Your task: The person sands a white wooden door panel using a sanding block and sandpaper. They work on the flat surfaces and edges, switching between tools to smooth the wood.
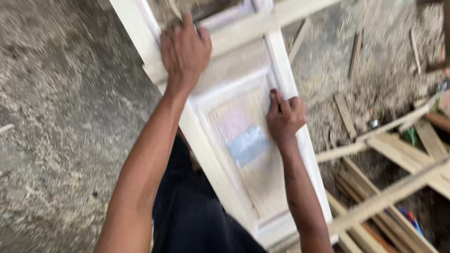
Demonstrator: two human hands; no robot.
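A pale, whitish wooden door panel (243, 140) with a recessed rectangle runs diagonally from the top left to the bottom middle. My left hand (185, 49) grips its upper cross rail from above. My right hand (285, 117) presses its fingertips against the moulded edge at the right of the recessed panel; whether it holds something small I cannot tell. The picture is blurred by motion.
A sawdust-strewn concrete floor (61, 117) lies to the left. On the right are loose wooden slats (346, 115), a rough timber frame (398, 187) and scattered offcuts. My dark trousers (187, 211) show below the panel.
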